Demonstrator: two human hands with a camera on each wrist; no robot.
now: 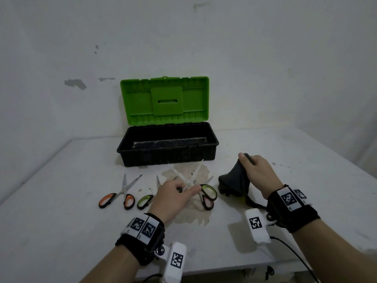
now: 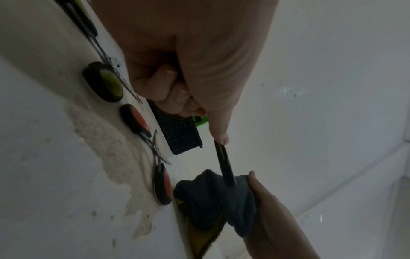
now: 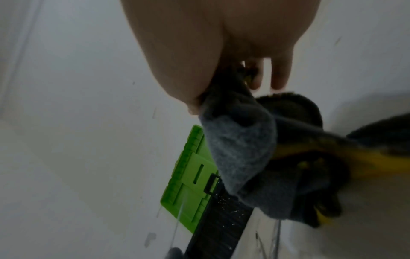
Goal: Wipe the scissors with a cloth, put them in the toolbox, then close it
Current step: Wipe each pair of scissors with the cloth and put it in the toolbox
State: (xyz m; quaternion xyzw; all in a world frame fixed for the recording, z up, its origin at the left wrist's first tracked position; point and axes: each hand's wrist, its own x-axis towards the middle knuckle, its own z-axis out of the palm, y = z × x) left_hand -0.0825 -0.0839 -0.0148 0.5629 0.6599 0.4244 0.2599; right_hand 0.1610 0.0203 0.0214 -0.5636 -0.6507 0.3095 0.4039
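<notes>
We are at the pick-up, with nothing wiped yet, and the risks come from how the blades lie. The scissors (image 1: 191, 183) we are taking sit just in front of the toolbox (image 1: 167, 148) with their blades spread wide and pointing at it. If we lift them spread like this, the free blade could swing and nick a finger, or snag the cloth (image 1: 234, 180) when we bring the two together. Another pair with a green and a red handle (image 1: 208, 196) lies touching or crossing them on the side towards the cloth, so a careless lift could drag it along. A green-handled pair (image 1: 145, 201) and an orange-handled pair (image 1: 117, 198) lie further out on the side away from the cloth, in front of the toolbox's corner.

Our left hand (image 1: 173, 193) reaches forward, palm down, in front of the toolbox; its fingers (image 2: 175, 91) are curled round a dark handle, with the thumb stretched along it. Our right hand (image 1: 256, 172) is raised off the table (image 1: 61, 231) in front of the toolbox's other corner, its thumb and fingers pinching the grey cloth at the top so that it hangs in a peak, its lower folds resting on the table. The toolbox stands open, its green lid (image 1: 165, 101) upright against the wall, and we judge that a bump could tip the lid shut.
</notes>
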